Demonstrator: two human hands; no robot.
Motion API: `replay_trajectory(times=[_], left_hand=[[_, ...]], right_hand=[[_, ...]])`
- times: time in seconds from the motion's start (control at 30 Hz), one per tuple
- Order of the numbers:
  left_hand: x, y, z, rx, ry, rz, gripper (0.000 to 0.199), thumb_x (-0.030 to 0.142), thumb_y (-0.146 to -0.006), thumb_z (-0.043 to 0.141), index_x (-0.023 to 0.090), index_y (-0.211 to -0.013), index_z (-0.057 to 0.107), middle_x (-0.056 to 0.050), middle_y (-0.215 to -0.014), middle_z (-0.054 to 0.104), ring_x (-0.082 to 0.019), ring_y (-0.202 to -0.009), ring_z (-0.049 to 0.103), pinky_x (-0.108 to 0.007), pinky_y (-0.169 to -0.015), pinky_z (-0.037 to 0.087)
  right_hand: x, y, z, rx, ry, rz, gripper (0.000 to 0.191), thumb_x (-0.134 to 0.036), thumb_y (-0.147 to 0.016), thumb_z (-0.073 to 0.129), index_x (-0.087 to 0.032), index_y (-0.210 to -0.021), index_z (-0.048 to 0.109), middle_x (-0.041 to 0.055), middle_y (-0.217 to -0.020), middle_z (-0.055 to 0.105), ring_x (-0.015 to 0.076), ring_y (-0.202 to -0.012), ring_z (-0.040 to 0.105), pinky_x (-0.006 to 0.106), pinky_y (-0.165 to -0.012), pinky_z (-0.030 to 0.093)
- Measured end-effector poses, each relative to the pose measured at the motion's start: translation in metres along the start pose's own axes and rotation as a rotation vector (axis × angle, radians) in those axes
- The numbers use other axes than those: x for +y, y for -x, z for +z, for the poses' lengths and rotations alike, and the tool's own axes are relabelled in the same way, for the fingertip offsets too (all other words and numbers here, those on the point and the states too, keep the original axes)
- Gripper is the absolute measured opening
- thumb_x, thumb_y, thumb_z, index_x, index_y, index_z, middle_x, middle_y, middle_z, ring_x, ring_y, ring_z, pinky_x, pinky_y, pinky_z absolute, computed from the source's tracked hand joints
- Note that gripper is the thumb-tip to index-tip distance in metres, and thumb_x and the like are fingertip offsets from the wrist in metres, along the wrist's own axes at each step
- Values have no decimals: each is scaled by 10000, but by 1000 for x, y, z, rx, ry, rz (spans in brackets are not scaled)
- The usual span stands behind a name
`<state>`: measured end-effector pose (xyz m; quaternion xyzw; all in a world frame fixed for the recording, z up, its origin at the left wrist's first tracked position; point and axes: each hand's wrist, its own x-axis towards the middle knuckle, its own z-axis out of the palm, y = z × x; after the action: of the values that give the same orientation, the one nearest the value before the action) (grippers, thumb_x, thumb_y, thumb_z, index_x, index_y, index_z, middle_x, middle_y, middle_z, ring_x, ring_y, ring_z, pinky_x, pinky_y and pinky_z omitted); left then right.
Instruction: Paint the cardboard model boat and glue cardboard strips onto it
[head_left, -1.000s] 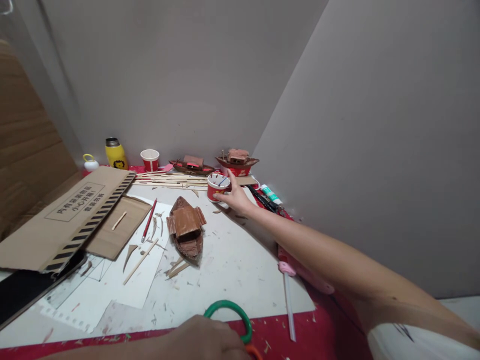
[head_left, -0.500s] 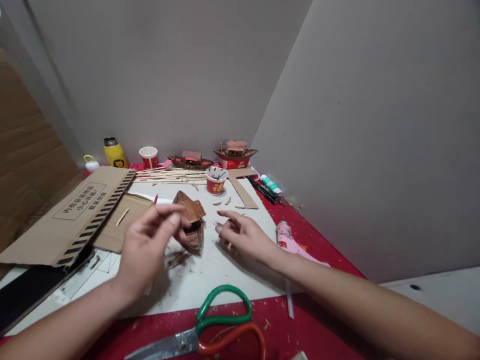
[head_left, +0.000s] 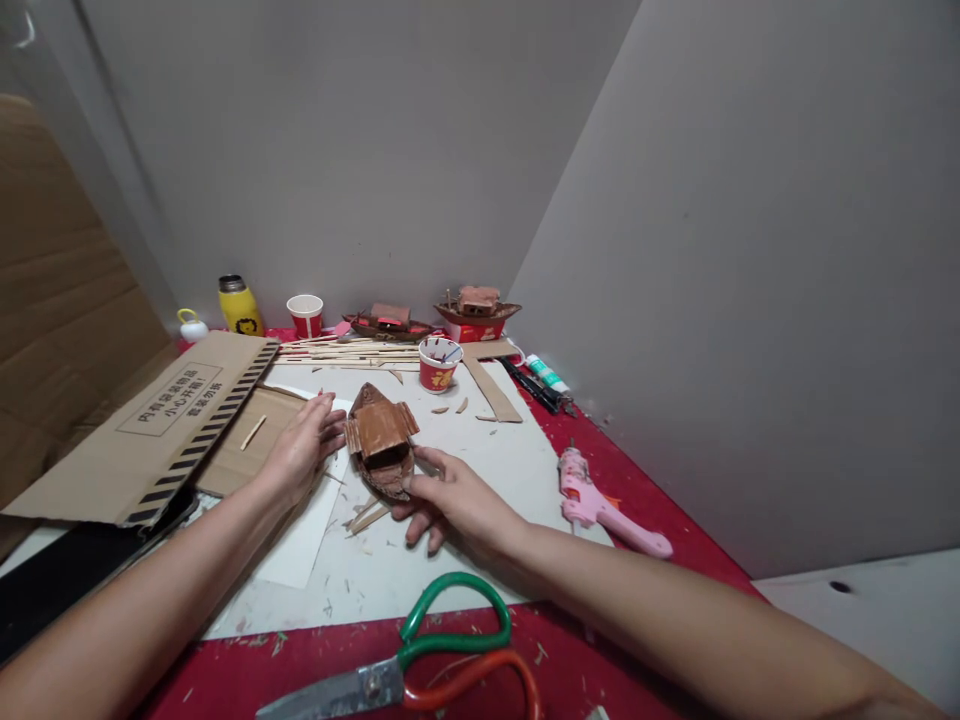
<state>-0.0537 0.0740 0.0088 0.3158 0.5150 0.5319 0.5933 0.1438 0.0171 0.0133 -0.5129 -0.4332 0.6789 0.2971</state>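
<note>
A small brown model boat (head_left: 379, 430) with a curved cabin roof sits on the white board, its pointed end away from me. My right hand (head_left: 450, 495) is at its near right side, thumb and forefinger gripping the hull edge and the other fingers curled below. Just left of the boat is my left hand (head_left: 307, 440), open, its fingers stretched out and holding nothing. Thin wooden scraps (head_left: 367, 516) lie beside the boat's near end. Under my left forearm is a sheet of white paper (head_left: 300, 545).
Green-and-orange-handled scissors (head_left: 375, 685) lie in front; a pink glue gun (head_left: 600, 505) rests at right. Cardboard (head_left: 142, 430) covers the left. Behind are wooden sticks (head_left: 352, 352), a red paper cup (head_left: 439, 368), two more model boats (head_left: 390, 322) and a yellow bottle (head_left: 240, 308).
My right hand has moved left and down onto the boat's hull. My left hand has drawn back from over the boat to its left side, fingers now straightened.
</note>
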Motion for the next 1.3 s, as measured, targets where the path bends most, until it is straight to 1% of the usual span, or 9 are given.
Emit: replay_trajectory(times=[0.23, 0.43, 0.63, 0.73, 0.87, 0.97, 1.07, 1.17, 1.3], left_hand=[[1, 4, 5, -51, 102, -53, 319, 305, -970, 553, 147, -1245, 582, -86, -944, 695, -129, -714, 671, -218, -649, 555], [5, 15, 11, -142, 227, -78, 289, 335, -1024, 424, 140, -1155, 590, -61, -794, 705, -143, -646, 691, -243, -640, 571], [8, 50, 33, -283, 418, -150, 464, 438, -1018, 381, 118, -952, 710, -102, -807, 776, -258, -820, 741, -384, -860, 575], [9, 68, 40, -274, 444, -193, 528, 452, -1020, 356, 128, -820, 722, -94, -736, 772, -280, -829, 741, -408, -858, 578], [12, 80, 43, -160, 436, -166, 512, 434, -1015, 380, 122, -826, 740, -83, -738, 773, -232, -708, 721, -347, -726, 589], [12, 82, 39, -109, 405, -174, 481, 448, -988, 426, 116, -845, 745, -89, -758, 775, -223, -665, 707, -339, -670, 581], [12, 80, 33, -146, 359, -213, 477, 493, -950, 470, 111, -867, 743, -112, -784, 780, -260, -691, 719, -398, -697, 591], [15, 77, 25, -198, 348, -247, 529, 533, -943, 454, 95, -869, 741, -141, -793, 782, -280, -687, 724, -429, -681, 596], [23, 72, 19, -252, 346, -337, 557, 518, -954, 411, 75, -902, 744, -169, -783, 783, -286, -661, 729, -433, -645, 598]], right_hand=[[0, 2, 2, -21, -89, 9, 616, -241, -711, 630, -181, -1299, 459, 38, -728, 737, 159, -487, 682, 167, -331, 447], [-2, 24, 4, -16, -199, -95, 834, -291, -722, 677, -183, -1465, 313, 57, -774, 761, 157, -549, 703, 173, -403, 490], [-2, 46, 13, -108, -205, -193, 931, -364, -736, 720, -202, -1517, 241, 16, -757, 744, 173, -584, 714, 201, -433, 514], [-1, 57, 16, -113, -182, -236, 955, -384, -765, 718, -204, -1540, 190, -23, -698, 706, 151, -538, 680, 205, -443, 506], [5, 63, 18, -153, -169, -273, 975, -409, -797, 709, -187, -1560, 143, -62, -643, 648, 121, -489, 625, 213, -460, 496], [14, 62, 19, -179, -160, -304, 943, -399, -823, 694, -186, -1566, 154, -55, -684, 636, 133, -579, 663, 212, -491, 502], [21, 60, 18, -168, -151, -330, 909, -364, -831, 699, -198, -1563, 185, -33, -776, 646, 144, -684, 694, 216, -532, 513], [22, 60, 13, -99, -147, -395, 748, -375, -843, 688, -190, -1485, 351, 7, -851, 686, 131, -676, 682, 224, -545, 515], [11, 59, 2, 16, -141, -534, 469, -416, -868, 663, -175, -1255, 554, 27, -806, 713, 120, -620, 659, 219, -532, 505]])
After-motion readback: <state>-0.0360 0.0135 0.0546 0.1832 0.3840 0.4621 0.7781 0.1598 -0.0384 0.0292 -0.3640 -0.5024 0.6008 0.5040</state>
